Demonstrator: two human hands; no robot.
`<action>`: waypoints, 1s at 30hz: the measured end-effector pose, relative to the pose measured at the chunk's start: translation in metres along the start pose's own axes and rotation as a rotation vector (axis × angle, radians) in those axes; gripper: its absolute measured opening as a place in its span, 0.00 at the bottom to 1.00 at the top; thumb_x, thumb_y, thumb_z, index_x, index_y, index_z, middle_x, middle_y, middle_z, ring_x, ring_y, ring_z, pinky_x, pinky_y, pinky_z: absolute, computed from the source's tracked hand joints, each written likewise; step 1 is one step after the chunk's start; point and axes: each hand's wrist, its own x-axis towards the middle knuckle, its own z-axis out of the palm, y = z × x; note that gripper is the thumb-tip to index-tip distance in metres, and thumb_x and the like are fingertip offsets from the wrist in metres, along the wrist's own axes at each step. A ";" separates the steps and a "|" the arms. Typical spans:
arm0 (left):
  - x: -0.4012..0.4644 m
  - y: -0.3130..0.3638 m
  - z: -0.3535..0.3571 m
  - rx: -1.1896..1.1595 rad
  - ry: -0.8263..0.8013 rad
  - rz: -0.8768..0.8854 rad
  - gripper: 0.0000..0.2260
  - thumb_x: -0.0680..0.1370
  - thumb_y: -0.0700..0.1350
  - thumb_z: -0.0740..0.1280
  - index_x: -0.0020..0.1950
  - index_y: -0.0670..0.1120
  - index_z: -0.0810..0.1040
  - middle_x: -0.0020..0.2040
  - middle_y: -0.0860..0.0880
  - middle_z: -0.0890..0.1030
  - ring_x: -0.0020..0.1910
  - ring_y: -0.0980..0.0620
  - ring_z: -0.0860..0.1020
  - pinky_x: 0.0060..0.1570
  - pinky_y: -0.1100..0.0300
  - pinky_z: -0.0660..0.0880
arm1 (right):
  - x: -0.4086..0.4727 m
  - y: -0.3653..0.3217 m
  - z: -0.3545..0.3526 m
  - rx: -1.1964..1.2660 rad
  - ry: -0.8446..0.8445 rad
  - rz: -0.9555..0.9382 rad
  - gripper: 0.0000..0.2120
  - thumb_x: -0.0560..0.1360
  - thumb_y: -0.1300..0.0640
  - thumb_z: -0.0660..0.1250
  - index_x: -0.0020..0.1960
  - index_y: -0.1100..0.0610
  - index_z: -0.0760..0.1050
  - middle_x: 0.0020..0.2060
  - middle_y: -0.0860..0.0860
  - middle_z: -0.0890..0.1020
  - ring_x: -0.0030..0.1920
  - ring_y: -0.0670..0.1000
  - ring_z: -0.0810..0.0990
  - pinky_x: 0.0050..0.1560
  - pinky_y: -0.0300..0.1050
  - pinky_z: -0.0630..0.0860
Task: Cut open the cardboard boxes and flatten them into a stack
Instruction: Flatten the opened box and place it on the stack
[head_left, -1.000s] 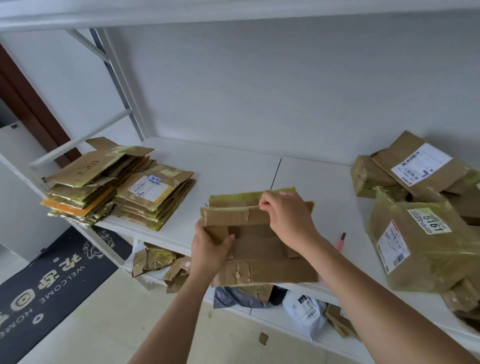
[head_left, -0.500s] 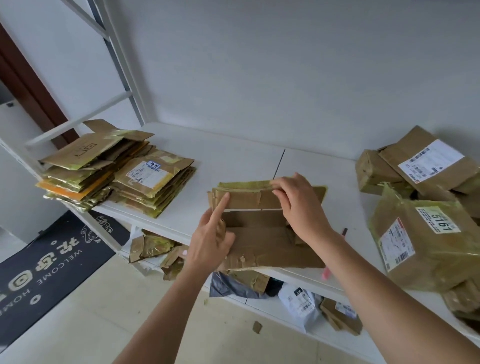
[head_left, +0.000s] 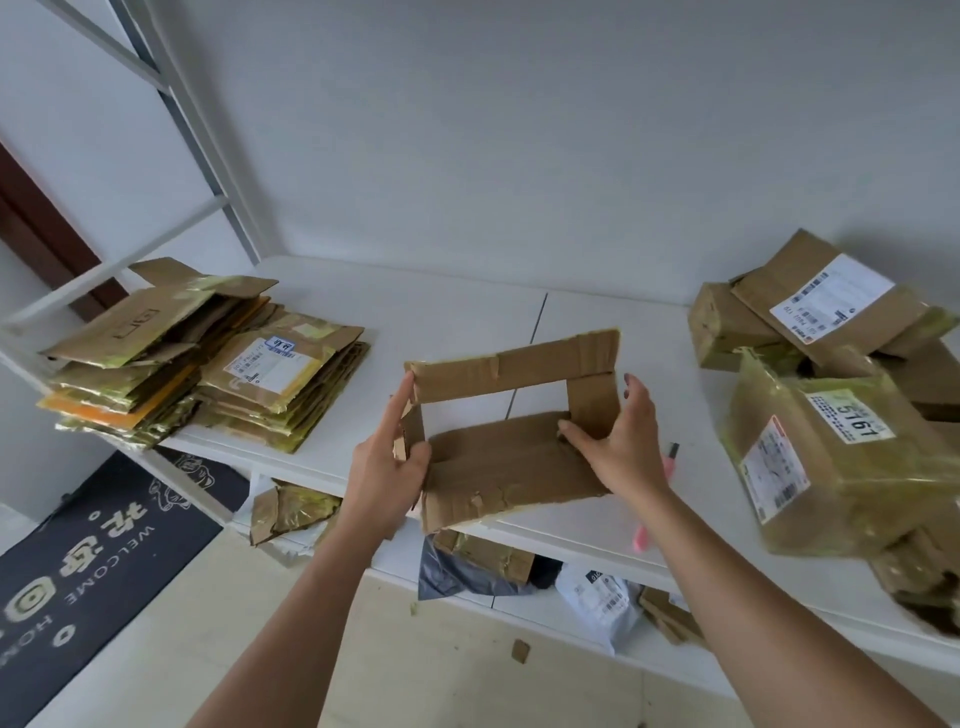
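Observation:
I hold a brown cardboard box (head_left: 498, 467) open at both ends, so it forms a hollow rectangular sleeve above the front edge of the white shelf (head_left: 467, 312). My left hand (head_left: 387, 462) grips its left wall, with the index finger straight up along the edge. On the other side, my right hand (head_left: 618, 447) pinches the right wall, thumb inside and fingers outside. Two stacks of flattened boxes (head_left: 156, 364) lie at the shelf's left end. Taped, unopened boxes (head_left: 841, 467) are piled at the right.
A pink cutter (head_left: 671, 454) lies on the shelf, partly hidden behind my right forearm. The lower shelf (head_left: 571, 613) holds cardboard scraps and grey and white mailer bags. A dark welcome mat (head_left: 88, 561) covers the floor at left. The shelf's metal frame (head_left: 171, 93) rises at the back left.
The box was pressed nearly flat with my right hand on its top edge. Now it is spread into an open sleeve, and each hand has shifted to one side wall.

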 end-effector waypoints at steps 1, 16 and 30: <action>0.000 0.001 0.000 0.001 0.005 -0.002 0.34 0.81 0.38 0.60 0.77 0.69 0.54 0.76 0.49 0.67 0.41 0.69 0.75 0.35 0.74 0.71 | 0.004 -0.001 0.001 -0.006 -0.009 -0.008 0.48 0.69 0.47 0.77 0.78 0.56 0.52 0.71 0.56 0.66 0.70 0.56 0.68 0.67 0.51 0.69; -0.004 -0.064 -0.043 -1.249 -0.137 -0.689 0.25 0.74 0.37 0.51 0.66 0.40 0.78 0.66 0.33 0.76 0.61 0.29 0.76 0.53 0.39 0.80 | -0.005 0.014 -0.021 -0.496 -0.704 -0.170 0.34 0.76 0.73 0.57 0.73 0.42 0.69 0.76 0.39 0.62 0.64 0.48 0.75 0.39 0.35 0.73; 0.009 -0.084 0.032 0.613 -0.314 -0.165 0.37 0.75 0.41 0.65 0.80 0.47 0.51 0.79 0.45 0.50 0.78 0.42 0.48 0.76 0.42 0.54 | -0.019 0.023 0.071 -0.737 -0.457 0.019 0.40 0.77 0.28 0.47 0.80 0.47 0.41 0.78 0.58 0.37 0.76 0.68 0.42 0.73 0.69 0.43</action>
